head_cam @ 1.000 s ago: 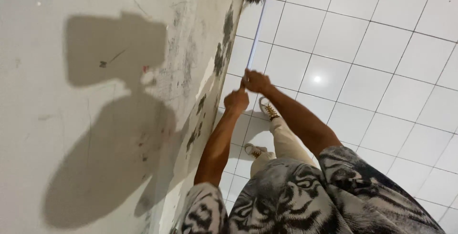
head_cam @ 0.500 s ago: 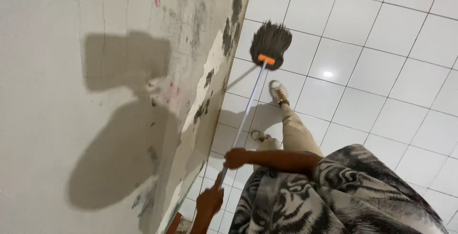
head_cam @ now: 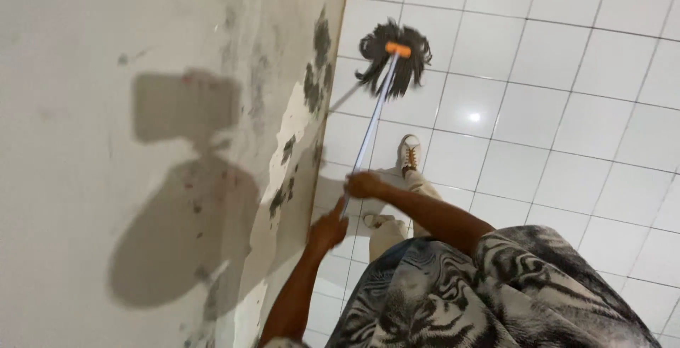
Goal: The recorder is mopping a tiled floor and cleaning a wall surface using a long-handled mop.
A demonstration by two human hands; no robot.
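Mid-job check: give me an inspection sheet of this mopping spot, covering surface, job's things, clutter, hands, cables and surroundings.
Surface: white tiled floor, glossy, with a light reflection.
Job's things: dark string mop with orange collar on the floor; its pale metal handle slants up to the hands.
Clutter: nothing seen.
Hands: right hand and left hand both grip the handle.
Cables: nothing seen.
Surroundings: stained, peeling white wall with a shadow; white shoe on the floor.

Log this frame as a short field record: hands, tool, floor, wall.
left hand: grips the lower part of the mop handle
right hand: grips the handle higher up
mop head: dark strands, orange collar, on the tiled floor beside the wall
wall: white, paint peeling near the base, shadow cast on it
shoes: white
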